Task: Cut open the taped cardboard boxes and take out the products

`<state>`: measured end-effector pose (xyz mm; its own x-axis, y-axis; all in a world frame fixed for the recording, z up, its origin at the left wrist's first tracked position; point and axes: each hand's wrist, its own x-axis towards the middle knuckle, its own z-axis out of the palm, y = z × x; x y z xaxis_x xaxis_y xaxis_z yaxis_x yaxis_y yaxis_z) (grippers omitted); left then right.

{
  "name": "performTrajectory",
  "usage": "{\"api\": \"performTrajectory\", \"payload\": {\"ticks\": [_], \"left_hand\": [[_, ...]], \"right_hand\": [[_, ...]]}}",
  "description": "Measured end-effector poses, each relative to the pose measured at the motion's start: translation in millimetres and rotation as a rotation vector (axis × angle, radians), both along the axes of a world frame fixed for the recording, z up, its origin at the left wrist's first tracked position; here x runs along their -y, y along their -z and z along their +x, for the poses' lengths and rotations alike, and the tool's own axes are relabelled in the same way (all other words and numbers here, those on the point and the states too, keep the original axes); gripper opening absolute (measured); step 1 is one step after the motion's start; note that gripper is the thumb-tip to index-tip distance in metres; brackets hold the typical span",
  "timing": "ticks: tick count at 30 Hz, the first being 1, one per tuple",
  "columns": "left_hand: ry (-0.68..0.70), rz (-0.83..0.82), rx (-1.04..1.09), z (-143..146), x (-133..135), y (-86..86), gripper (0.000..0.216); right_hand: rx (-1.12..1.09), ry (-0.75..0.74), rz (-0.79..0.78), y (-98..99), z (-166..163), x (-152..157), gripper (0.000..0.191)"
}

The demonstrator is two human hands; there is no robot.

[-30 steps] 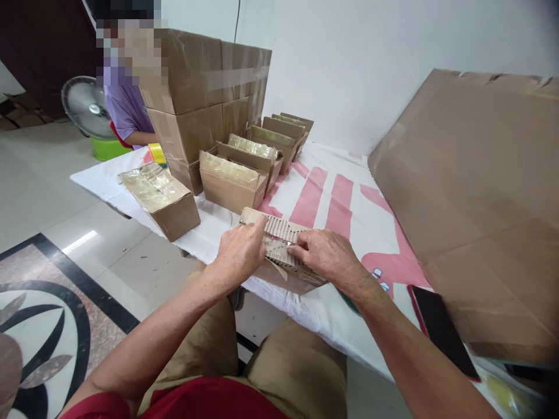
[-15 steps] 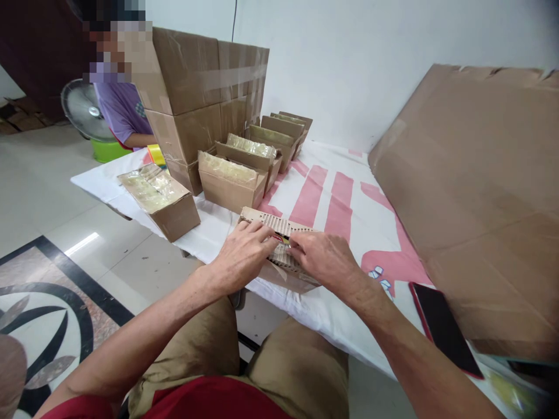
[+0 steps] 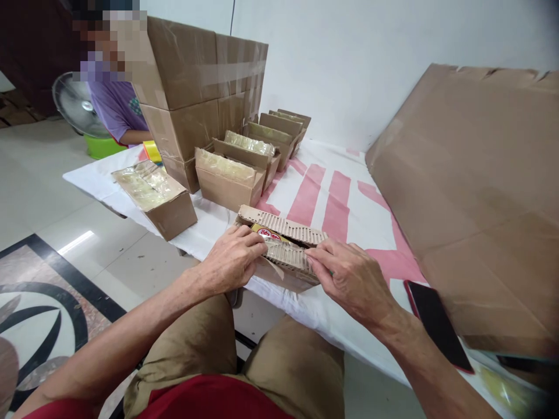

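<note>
A small cardboard carton sits at the near table edge in front of me. Its two top flaps have torn, ridged edges and stand apart. Through the gap a yellow item with red lettering shows; most of it is hidden inside. My left hand is closed over the left end of the near flap, fingers curled and thumb hidden. At the flap's right end, my right hand pinches the edge between thumb and fingers.
Opened cartons stand in a row beside a stack of large taped boxes. Another small carton lies left. A phone and a big cardboard sheet are right. A person in a purple shirt sits behind the stack.
My hands have moved apart, the right one going rightward along the flap. The gap between the flaps is wider, and more of the yellow item shows.
</note>
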<state>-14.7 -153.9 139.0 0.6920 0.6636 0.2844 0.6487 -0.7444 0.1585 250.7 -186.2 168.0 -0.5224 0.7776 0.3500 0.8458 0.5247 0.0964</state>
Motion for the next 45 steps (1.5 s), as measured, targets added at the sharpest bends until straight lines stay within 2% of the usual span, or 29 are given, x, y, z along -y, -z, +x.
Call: {"api": "performTrajectory", "payload": {"ticks": [4,7,10,15,19,24,28,30,33,37,41,43,45], "left_hand": [[0.002,0.019,0.038,-1,0,2.1,0.040],[0.006,0.056,0.070,-3,1,5.5,0.042],[0.014,0.097,0.097,-4,3,9.9,0.042],[0.013,0.168,0.131,-4,6,15.8,0.044],[0.021,0.182,0.178,-6,7,21.6,0.048],[0.018,0.201,0.389,-15,10,31.5,0.066],[-0.055,0.227,0.525,-16,12,38.3,0.047],[-0.101,0.258,0.558,-12,12,41.9,0.036],[-0.160,0.294,0.618,-7,12,44.9,0.030],[-0.195,0.317,0.695,-4,13,33.9,0.035],[-0.161,0.365,0.641,-3,8,3.6,0.031],[-0.116,0.299,0.524,0,2,-12.8,0.026],[-0.074,0.149,0.365,3,-8,-26.6,0.023]], "right_hand": [[-0.030,-0.136,0.045,-2.6,-20,1,0.030],[-0.019,-0.211,0.003,4.8,-33,-1,0.029],[0.005,-0.168,-0.041,15.2,-32,-1,0.027],[0.011,-0.156,0.045,26.3,-12,5,0.031],[-0.008,-0.159,0.051,30.3,-2,9,0.030],[-0.067,-0.090,0.060,29.6,1,5,0.033],[-0.018,0.023,0.003,24.7,-6,-1,0.042],[0.015,0.073,-0.039,22.1,-12,-4,0.040],[-0.027,0.106,-0.033,17.9,-15,-7,0.037],[-0.226,0.062,-0.004,9.2,-11,-5,0.037],[-0.376,0.023,-0.110,-2.1,-9,-3,0.025],[-0.410,0.026,-0.185,-8.6,-13,-4,0.019],[-0.422,0.042,-0.255,-15.6,-18,-6,0.014]]}}
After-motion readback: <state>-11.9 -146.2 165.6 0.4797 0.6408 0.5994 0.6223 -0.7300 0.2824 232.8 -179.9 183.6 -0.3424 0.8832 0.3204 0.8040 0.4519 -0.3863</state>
